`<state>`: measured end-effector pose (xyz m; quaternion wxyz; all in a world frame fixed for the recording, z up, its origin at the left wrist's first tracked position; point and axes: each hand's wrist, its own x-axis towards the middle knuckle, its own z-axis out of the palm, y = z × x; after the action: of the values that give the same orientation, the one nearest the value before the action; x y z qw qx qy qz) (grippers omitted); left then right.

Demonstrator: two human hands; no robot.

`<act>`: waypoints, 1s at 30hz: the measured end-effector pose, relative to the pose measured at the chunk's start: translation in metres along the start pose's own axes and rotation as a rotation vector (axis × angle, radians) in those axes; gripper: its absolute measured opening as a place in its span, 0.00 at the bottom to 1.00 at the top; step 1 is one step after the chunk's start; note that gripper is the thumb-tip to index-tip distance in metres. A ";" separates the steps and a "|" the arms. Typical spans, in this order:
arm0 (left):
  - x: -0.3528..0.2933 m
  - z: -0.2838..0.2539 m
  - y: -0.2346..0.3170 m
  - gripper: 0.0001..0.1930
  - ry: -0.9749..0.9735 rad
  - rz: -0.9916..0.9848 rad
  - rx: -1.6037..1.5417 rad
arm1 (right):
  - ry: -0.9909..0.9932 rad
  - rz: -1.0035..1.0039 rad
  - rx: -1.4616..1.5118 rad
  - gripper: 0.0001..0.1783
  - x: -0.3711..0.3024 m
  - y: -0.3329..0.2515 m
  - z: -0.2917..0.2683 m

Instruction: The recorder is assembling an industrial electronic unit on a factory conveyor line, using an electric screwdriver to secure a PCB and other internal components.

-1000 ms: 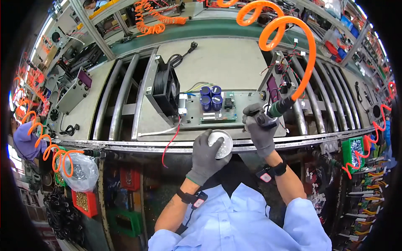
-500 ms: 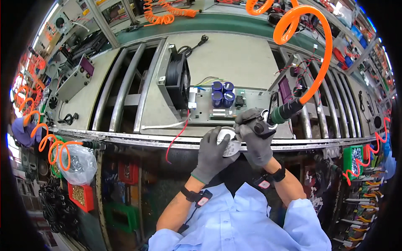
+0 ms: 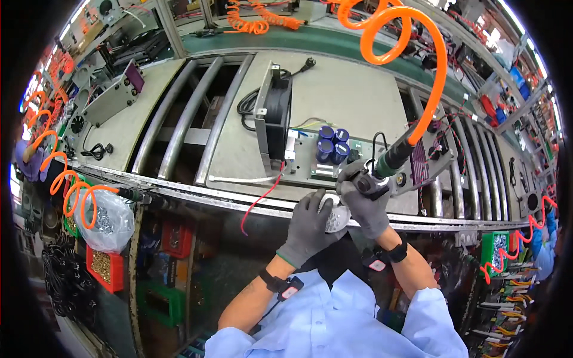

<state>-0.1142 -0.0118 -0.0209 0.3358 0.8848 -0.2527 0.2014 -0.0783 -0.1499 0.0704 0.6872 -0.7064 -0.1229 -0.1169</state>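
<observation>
My left hand (image 3: 310,224), gloved in grey, is closed around a small whitish round dish (image 3: 338,218) that appears to hold screws. Beside it, my right hand (image 3: 368,206) grips an air screwdriver (image 3: 365,184); its tip is hidden. A dark green coupling (image 3: 393,160) joins the tool to an orange coiled hose (image 3: 440,71). Both hands are at the near edge of a metal chassis (image 3: 298,173). On it are a circuit board with purple capacitors (image 3: 332,145) and a black fan (image 3: 278,119) on an upright bracket.
The chassis lies on a pale board (image 3: 343,83) over the conveyor's metal rollers (image 3: 185,128). A red wire (image 3: 258,204) hangs over the metal rail (image 3: 239,201). Other units (image 3: 113,98) stand left and right. Below are a red bin (image 3: 104,268) and a green bin (image 3: 495,253).
The view has shifted, so the bench appears farther right. Relative to the chassis, the screwdriver and hose have moved left. Both hands keep their holds.
</observation>
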 end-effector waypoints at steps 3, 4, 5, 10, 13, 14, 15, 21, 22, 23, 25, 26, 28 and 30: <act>0.001 0.002 -0.002 0.38 0.018 0.014 0.004 | 0.082 -0.023 0.121 0.07 0.020 -0.015 0.006; 0.000 0.003 -0.001 0.38 0.023 0.024 -0.003 | 0.092 -0.116 0.216 0.07 0.032 -0.010 0.009; -0.001 0.002 0.000 0.39 0.010 0.011 -0.004 | 0.092 -0.067 0.227 0.07 0.039 -0.015 0.009; -0.001 0.000 0.001 0.40 -0.024 -0.011 0.017 | 0.110 -0.136 0.187 0.10 0.074 -0.015 0.033; -0.003 0.002 -0.001 0.41 -0.039 -0.022 0.001 | 0.089 -0.094 0.218 0.09 0.075 -0.014 0.042; -0.003 0.003 -0.001 0.42 -0.045 -0.020 -0.003 | 0.089 -0.088 0.218 0.09 0.076 -0.011 0.044; -0.004 0.003 -0.002 0.42 -0.049 -0.024 -0.005 | 0.064 -0.107 0.201 0.09 0.078 -0.007 0.046; -0.003 0.004 -0.003 0.42 -0.031 -0.020 -0.004 | 0.036 -0.096 0.153 0.06 0.081 -0.008 0.052; -0.003 0.005 -0.003 0.41 -0.009 -0.020 -0.013 | 0.040 -0.094 0.154 0.06 0.082 -0.006 0.051; -0.004 0.006 -0.003 0.41 0.012 -0.018 -0.022 | 0.038 -0.029 0.136 0.06 0.083 -0.004 0.050; -0.002 0.006 -0.001 0.40 0.020 -0.007 -0.014 | 0.041 0.008 0.149 0.08 0.086 0.002 0.046; -0.001 0.006 0.000 0.40 0.034 -0.004 -0.005 | 0.054 0.002 0.148 0.08 0.087 0.003 0.045; -0.001 0.009 -0.001 0.41 0.038 0.009 0.000 | 0.026 -0.054 0.176 0.09 0.086 0.001 0.045; -0.003 0.008 -0.002 0.41 0.042 0.021 0.006 | 0.003 -0.123 0.119 0.09 0.086 0.005 0.046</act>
<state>-0.1141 -0.0152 -0.0286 0.3364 0.8786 -0.2542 0.2241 0.0040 -0.1034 0.0925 0.7196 -0.6553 -0.1719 -0.1523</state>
